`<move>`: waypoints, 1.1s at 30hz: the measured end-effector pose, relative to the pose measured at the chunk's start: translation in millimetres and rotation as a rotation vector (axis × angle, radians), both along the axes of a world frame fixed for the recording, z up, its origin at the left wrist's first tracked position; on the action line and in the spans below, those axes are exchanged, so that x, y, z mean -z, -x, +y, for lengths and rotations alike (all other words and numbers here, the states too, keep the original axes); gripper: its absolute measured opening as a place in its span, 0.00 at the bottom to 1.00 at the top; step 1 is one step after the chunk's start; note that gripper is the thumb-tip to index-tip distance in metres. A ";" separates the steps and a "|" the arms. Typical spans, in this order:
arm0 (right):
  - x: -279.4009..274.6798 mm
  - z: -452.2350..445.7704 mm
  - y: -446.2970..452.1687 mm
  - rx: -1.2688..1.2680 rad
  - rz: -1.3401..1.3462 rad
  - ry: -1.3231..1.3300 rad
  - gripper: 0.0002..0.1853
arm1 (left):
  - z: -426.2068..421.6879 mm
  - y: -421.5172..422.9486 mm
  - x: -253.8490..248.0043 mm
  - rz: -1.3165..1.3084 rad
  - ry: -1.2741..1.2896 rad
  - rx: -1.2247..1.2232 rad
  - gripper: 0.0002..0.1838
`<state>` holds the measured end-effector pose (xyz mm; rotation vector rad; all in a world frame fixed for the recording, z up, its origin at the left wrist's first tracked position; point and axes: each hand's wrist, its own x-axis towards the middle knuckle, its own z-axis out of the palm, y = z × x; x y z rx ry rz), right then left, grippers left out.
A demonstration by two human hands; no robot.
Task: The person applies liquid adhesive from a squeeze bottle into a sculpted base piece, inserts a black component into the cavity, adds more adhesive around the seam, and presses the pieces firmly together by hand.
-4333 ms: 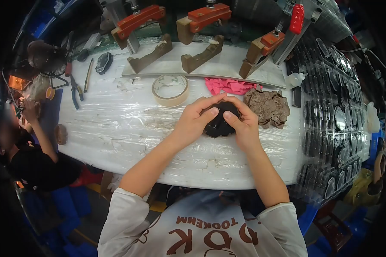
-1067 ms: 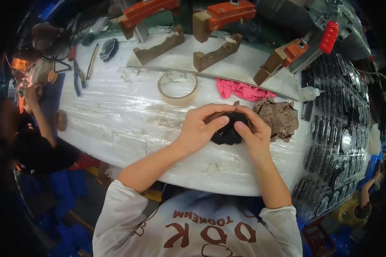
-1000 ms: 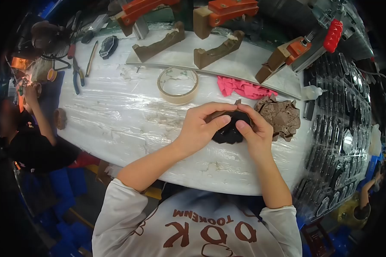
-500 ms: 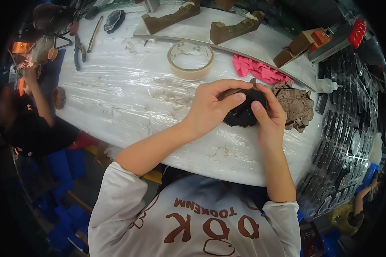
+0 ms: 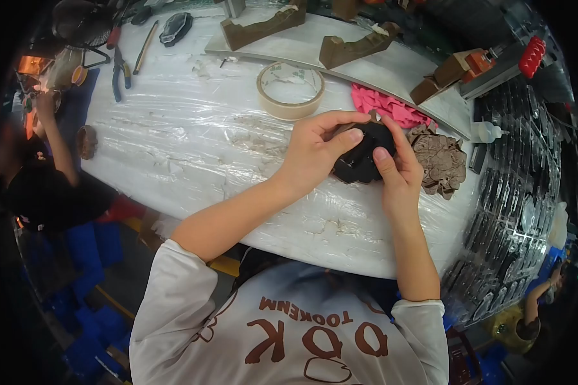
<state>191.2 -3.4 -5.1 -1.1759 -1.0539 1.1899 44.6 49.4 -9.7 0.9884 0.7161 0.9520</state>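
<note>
A dark, jagged-edged piece (image 5: 358, 165) with a smooth black face is held up over the table between both hands. My left hand (image 5: 309, 151) grips its left side, thumb pressed on the black face and fingers behind the upper edge. On the right side, my right hand (image 5: 401, 174) closes round it, its thumb on the face and its fingers along the edge. Just right of that hand lies a brown, crinkly-textured piece or stack (image 5: 442, 165), partly hidden by my fingers. The far side of the held piece cannot be seen.
Plastic film covers the table (image 5: 192, 151). Beyond my hands are a tape roll (image 5: 290, 110), a pink cloth (image 5: 388, 106) and a board with brown holders (image 5: 356, 46). Pliers (image 5: 119, 74) lie at far left; a small bottle (image 5: 486, 132) stands right. Another person's arm (image 5: 59, 141) shows at left.
The held piece is turned a little, showing more of its black face. Both hands have shifted slightly left and keep their grip. The whole view has moved slightly.
</note>
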 end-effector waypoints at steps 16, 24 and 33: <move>8.9 -2.5 6.0 0.085 0.058 -0.092 0.24 | -3.5 -3.6 2.4 -0.090 0.106 -0.068 0.15; 9.0 -6.6 1.3 0.042 0.053 -0.084 0.25 | -4.0 -4.4 1.0 -0.045 0.044 -0.054 0.15; 6.0 -10.8 -0.9 0.033 0.050 -0.114 0.26 | -1.5 -0.8 1.2 -0.013 0.052 -0.031 0.16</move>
